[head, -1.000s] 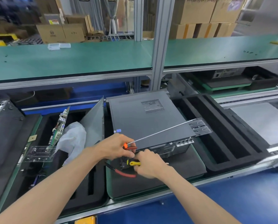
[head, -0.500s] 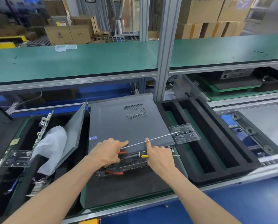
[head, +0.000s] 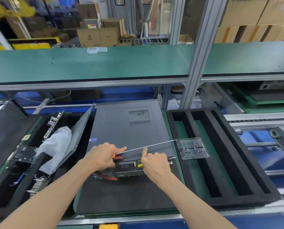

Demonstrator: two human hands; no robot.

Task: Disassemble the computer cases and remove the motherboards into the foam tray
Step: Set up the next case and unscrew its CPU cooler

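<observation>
Factory line with green-matted shelf [head: 105,63] overhead, stacked cartons behind, conveyor trays below. Lying flat on a dark mat [head: 121,195] in the middle: a grey desktop computer case [head: 126,129], vented side panel up, long axis running away from the viewer, rear port face toward the viewer, far end toward the shelf upright. Just right of it, an empty black foam tray [head: 220,154] with long slots parallel to the case; to the left, another tray holding a motherboard [head: 53,124] on edge, a plastic bag [head: 55,146] and a leaning side panel [head: 80,129]. Left hand [head: 103,156] resting on the near panel edge, fingers curled round an orange-handled long screwdriver [head: 148,146], shaft slanting right to a clear plastic screw tray [head: 193,150] perched on the foam. Right hand [head: 156,164] wrapped round a yellow-and-black screwdriver [head: 138,164], index finger extended up, touching the panel lip. Red-handled pliers [head: 110,178] lying below the rear face. Likely risks: long shaft sweeping sideways and knocking the screw tray over, spilling fasteners into the foam slots; panel jamming if pushed unevenly with tools still in both fists; pliers catching under the case.
</observation>
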